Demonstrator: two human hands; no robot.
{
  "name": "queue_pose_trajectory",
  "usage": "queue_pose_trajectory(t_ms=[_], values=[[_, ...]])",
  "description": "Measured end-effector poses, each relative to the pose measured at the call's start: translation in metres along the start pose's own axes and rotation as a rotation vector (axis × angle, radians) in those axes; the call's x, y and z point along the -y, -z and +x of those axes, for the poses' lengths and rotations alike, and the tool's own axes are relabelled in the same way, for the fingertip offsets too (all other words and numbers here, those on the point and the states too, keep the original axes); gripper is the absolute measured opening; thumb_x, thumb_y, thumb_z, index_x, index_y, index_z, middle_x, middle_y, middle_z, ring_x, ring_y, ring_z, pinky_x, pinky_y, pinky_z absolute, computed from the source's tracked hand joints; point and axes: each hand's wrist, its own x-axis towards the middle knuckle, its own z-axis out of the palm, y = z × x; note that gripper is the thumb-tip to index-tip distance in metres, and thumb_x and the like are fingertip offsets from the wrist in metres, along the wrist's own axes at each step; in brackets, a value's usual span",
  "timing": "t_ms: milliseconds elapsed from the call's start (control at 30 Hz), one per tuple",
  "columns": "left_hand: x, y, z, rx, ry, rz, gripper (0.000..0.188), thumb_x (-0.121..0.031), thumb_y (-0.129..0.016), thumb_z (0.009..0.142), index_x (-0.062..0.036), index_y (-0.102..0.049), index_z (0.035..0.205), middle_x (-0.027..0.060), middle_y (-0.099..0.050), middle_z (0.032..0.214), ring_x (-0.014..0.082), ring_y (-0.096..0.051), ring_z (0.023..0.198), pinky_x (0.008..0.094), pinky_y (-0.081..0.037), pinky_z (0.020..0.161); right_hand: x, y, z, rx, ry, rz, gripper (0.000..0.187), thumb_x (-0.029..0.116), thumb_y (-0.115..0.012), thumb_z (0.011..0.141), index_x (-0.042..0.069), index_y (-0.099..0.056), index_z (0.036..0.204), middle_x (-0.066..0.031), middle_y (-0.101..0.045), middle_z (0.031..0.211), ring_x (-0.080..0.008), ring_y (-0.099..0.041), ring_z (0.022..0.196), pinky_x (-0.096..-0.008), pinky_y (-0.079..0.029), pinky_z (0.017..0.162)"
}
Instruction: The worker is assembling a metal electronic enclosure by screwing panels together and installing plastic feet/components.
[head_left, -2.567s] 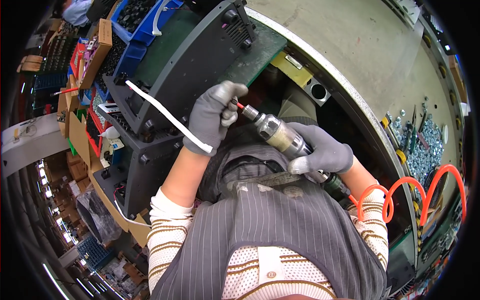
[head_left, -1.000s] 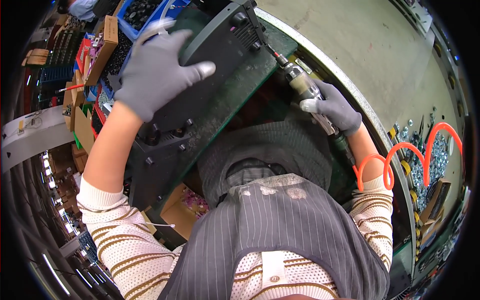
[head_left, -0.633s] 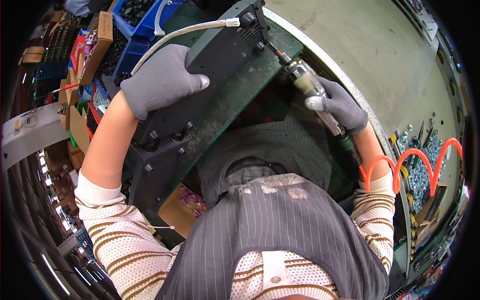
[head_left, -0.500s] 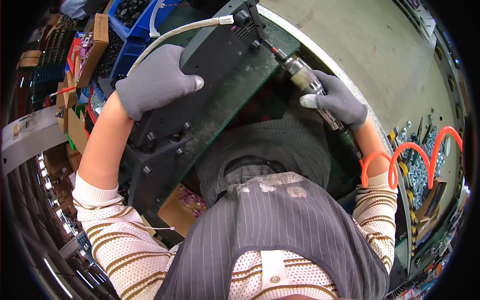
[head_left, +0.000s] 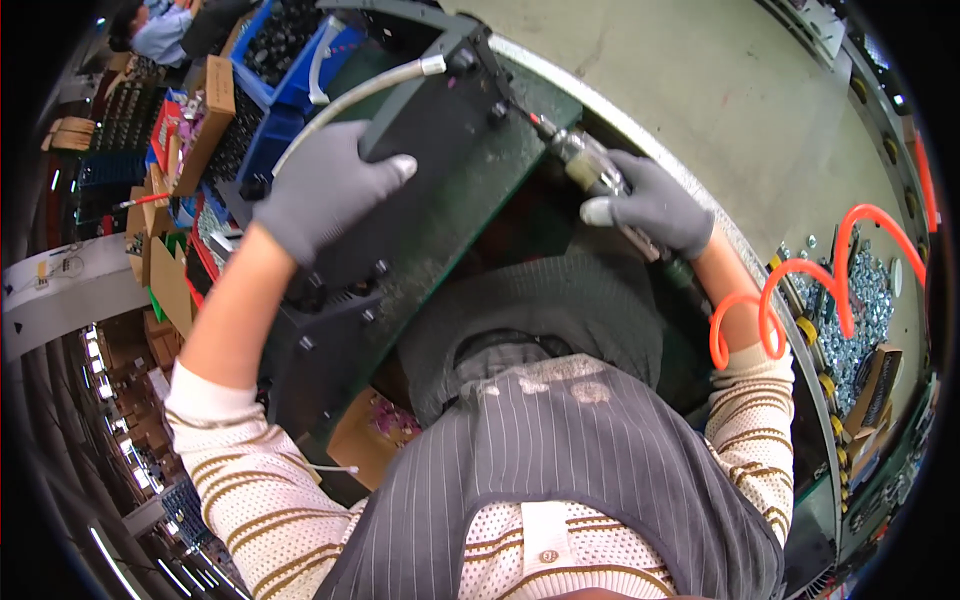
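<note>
My right hand [head_left: 665, 205], in a grey glove, is wrapped round a pneumatic screwdriver [head_left: 590, 165]. The tool points up and left, its bit reaching the right end of a black metal housing [head_left: 425, 135]; whether the bit touches a screw is too small to tell. My left hand [head_left: 330, 190], also gloved, grips the housing's left side, its thumb over the face and some fingers hidden. A pale cable [head_left: 385, 77] with a white connector arches over the housing from beside this hand. Another black housing [head_left: 325, 350] with short round feet lies nearer me.
Under the housings is a dark green worktop [head_left: 470, 180] with a pale edge. Blue bins [head_left: 275, 85] of black parts and cardboard boxes [head_left: 208, 125] stand at left. An orange coiled hose [head_left: 790, 268] hangs at right, near scattered screws [head_left: 855, 315]. Another person [head_left: 165, 35] is at far upper left.
The housing's right end, the screwdriver and my right hand have shifted a little left in view. My left hand sits slightly lower and further right, still on the housing.
</note>
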Motion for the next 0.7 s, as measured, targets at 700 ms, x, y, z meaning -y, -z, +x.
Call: queue_pose_trajectory(t_ms=[700], values=[[-0.001,-0.052,-0.118,0.544,0.397,-1.502,0.031,-0.011,-0.043,0.083,-0.0009,-0.046,0.112,0.003,-0.044,0.08,0.0074,-0.04,0.061,0.0183,-0.032,0.046,-0.038,-0.072,-0.019,0.045,-0.108,0.492,0.053,0.025,-0.073,0.073,0.002,-0.049,0.114,-0.0006,-0.051,0.084,-0.0081,-0.05,0.071,-0.025,-0.043,0.064]])
